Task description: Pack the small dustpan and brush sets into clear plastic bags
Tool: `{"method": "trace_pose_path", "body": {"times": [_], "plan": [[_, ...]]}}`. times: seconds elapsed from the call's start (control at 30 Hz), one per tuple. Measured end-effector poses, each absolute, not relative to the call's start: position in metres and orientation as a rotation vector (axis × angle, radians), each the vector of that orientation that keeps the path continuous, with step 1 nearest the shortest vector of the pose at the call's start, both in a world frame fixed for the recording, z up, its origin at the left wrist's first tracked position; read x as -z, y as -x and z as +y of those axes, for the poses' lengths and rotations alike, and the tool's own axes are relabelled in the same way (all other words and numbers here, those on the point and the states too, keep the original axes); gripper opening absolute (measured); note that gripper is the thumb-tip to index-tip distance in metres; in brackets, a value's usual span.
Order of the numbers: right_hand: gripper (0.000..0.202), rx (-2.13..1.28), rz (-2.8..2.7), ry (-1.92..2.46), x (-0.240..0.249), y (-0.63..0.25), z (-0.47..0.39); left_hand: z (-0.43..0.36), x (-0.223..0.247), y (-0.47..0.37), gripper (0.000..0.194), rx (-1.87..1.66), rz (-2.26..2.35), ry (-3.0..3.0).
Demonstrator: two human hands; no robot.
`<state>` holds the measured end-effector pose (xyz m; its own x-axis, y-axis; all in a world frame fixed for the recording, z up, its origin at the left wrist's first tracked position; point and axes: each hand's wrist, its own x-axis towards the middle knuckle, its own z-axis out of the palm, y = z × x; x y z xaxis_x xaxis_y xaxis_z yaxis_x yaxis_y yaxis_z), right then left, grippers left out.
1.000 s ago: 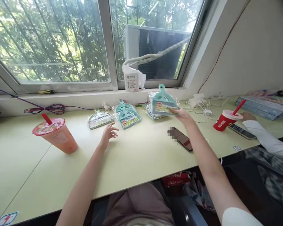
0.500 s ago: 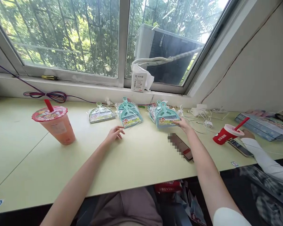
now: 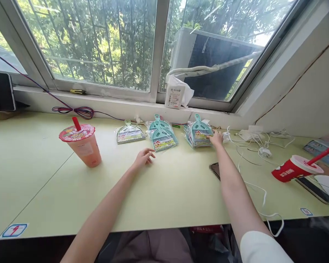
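My right hand (image 3: 216, 139) grips the right edge of a teal mini dustpan and brush set (image 3: 202, 128), wrapped in clear plastic and topping the right-hand stack. Resting on the table with loosely curled, parted fingers, my left hand (image 3: 144, 158) holds nothing. Just beyond its fingertips lie overlapping teal dustpan sets (image 3: 164, 140) in the same wrapping. A paler green dustpan set (image 3: 130, 133) sits farther left. Part of a phone (image 3: 215, 169) shows beside my right forearm, which hides the rest.
A pink drink cup (image 3: 87, 149) with a red straw stands at left. At right are a red cup (image 3: 287, 171), another phone (image 3: 315, 190), part of another person's arm and white cables (image 3: 263, 152). A white box (image 3: 174, 96) sits by the window; bundled wires (image 3: 76, 111) lie along the wall.
The view has turned left. The dustpan set in my right hand now lies more squarely on the right-hand stack. My left hand stays resting on the table.
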<state>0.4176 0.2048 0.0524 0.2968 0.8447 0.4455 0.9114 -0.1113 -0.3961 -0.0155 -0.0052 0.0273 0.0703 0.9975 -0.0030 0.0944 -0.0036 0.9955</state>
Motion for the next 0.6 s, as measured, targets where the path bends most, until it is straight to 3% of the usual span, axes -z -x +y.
{"method": "trace_pose_path", "body": {"times": [0.13,0.3,0.47,0.6], "plan": [[0.071,0.111,-1.545,1.999,-0.048,-0.413,0.194,-0.004,-0.025,0.016,0.034,-1.112,1.218,-1.32],[0.058,0.086,-1.675,1.901,-0.043,-0.401,0.167,-0.001,-0.02,0.017,0.033,-1.105,1.208,-1.335],[0.048,0.356,-1.657,1.641,-0.051,-0.356,0.118,-0.003,-0.023,0.016,0.033,-1.109,1.211,-1.314],[0.047,0.395,-2.127,1.38,-0.046,-0.282,0.06,-0.002,-0.024,0.015,0.035,-1.134,1.227,-1.316]]}}
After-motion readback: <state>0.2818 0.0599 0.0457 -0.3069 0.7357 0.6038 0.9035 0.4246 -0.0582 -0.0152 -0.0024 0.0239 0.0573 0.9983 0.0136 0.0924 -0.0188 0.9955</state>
